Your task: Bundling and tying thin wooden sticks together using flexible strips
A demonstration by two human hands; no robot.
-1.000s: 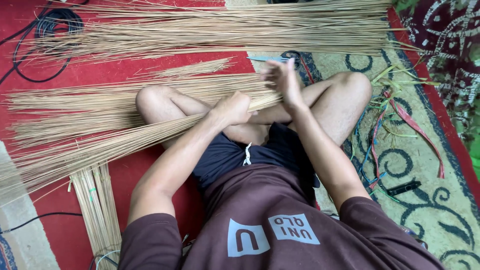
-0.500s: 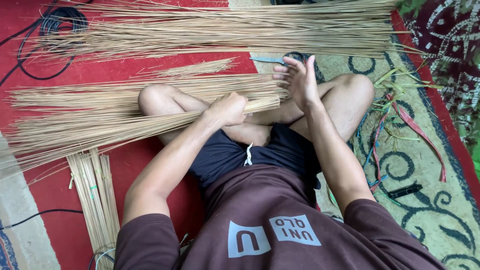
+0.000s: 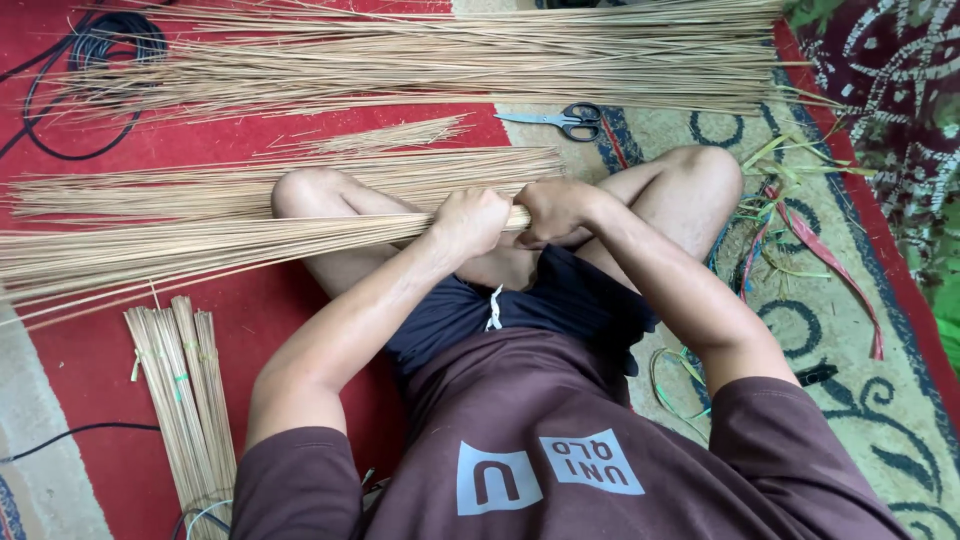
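Observation:
I sit cross-legged on a red mat. A long bundle of thin tan sticks [image 3: 200, 245] lies across my left knee and fans out to the left. My left hand [image 3: 470, 222] is closed around the bundle near its right end. My right hand [image 3: 552, 208] is closed on the very end of the same bundle, right beside the left hand. A second loose layer of sticks [image 3: 300, 175] lies just beyond my knee.
A wide pile of long sticks [image 3: 450, 55] lies across the top. Scissors [image 3: 560, 120] rest beyond my right knee. Tied stick bundles [image 3: 185, 400] lie at my lower left. Coloured strips [image 3: 800, 230] litter the patterned carpet at right. A black cable [image 3: 90, 60] coils at top left.
My right hand came down from beyond the knee, where its fingers were spread, and closed on the bundle's end next to my left hand. The bundle stayed across my knee.

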